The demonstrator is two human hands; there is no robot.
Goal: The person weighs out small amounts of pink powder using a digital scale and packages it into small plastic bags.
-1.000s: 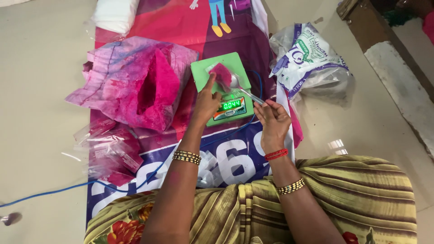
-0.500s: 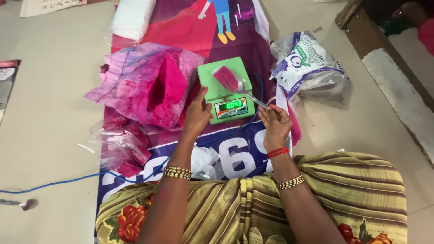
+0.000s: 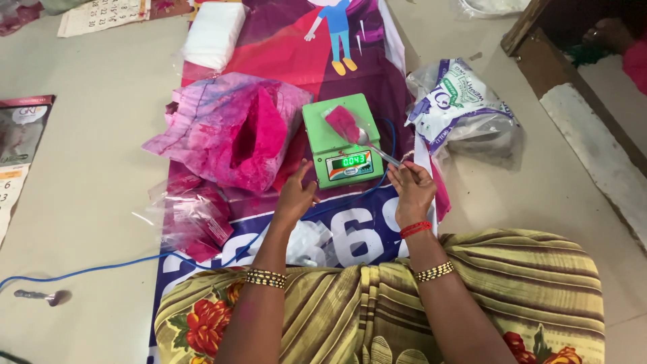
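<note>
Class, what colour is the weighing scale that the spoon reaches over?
The weighing scale is green, seen best in the head view.

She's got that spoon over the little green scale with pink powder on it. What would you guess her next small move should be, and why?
Probably tip the spoon in her right hand a little more: its bowl sits over the pink powder packet on the green scale, whose display is lit. Her left hand waits open beside the scale.

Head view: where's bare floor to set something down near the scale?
Free: floor left of the pink bag, up to the blue cable and calendar; floor right of the white bag, toward the step. Crowded: around the scale, where the left hand and right hand with spoon work.
</note>
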